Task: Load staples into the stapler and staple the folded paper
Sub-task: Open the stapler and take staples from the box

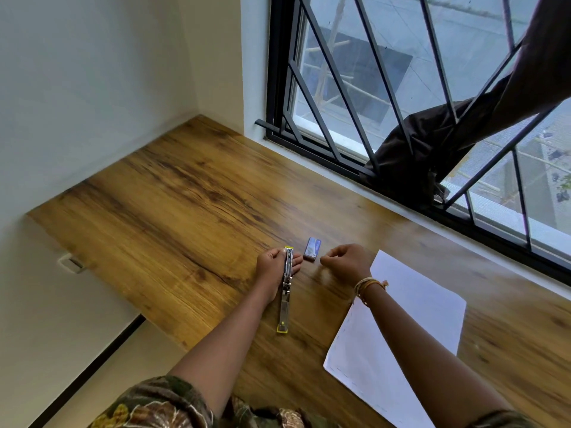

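Note:
A metal stapler (285, 291) with yellow ends lies swung open flat on the wooden desk (173, 199). My left hand (273, 268) grips its far half, fingers wrapped around the sides. A small blue staple box (312, 249) lies just right of the stapler's far end. My right hand (347, 261) hovers beside the box with fingers curled; I cannot tell whether staples are pinched between them. A white sheet of paper (401, 338) lies flat on the desk under my right forearm.
A barred window (401, 103) runs along the desk's far right edge, with dark cloth (432, 149) hanging through the bars onto the sill. White walls close the far left corner. The desk's left edge drops to the floor.

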Available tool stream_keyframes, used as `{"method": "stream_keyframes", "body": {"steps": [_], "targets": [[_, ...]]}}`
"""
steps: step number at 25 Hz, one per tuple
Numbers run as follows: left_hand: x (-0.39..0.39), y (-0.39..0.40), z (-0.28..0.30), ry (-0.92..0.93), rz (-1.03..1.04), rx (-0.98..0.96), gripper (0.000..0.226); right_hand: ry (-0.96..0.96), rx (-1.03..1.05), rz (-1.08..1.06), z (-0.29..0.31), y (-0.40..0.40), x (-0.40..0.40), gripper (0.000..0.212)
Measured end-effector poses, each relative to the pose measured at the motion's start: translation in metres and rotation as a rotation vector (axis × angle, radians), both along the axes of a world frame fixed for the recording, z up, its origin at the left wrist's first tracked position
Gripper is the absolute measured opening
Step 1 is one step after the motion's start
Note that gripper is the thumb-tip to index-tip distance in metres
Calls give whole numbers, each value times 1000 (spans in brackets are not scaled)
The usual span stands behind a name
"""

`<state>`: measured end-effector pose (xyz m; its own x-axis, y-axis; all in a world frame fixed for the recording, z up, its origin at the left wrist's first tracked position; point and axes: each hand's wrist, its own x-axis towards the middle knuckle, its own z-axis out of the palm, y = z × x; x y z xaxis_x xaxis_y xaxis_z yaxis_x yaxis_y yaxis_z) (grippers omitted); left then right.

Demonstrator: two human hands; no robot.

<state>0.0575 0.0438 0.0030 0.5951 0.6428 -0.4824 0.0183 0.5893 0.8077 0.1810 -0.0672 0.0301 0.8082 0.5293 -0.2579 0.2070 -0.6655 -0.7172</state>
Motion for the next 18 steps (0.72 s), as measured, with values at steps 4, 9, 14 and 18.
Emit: {"method": "stream_keyframes", "body": {"steps": [4, 9, 14, 18], "targets": [[2, 0, -5, 8, 11, 13, 26, -93, -64, 22, -1, -11, 16, 7], [2, 1, -8, 12, 4, 29, 27, -117, -94, 134, -5, -21, 33, 6], [2, 1, -4, 36, 13, 30, 22, -118, -81, 159, -11, -29, 43, 7], [2, 0, -3, 39, 4, 45, 22, -65, 59, 2, -9, -34, 43, 9]]}}
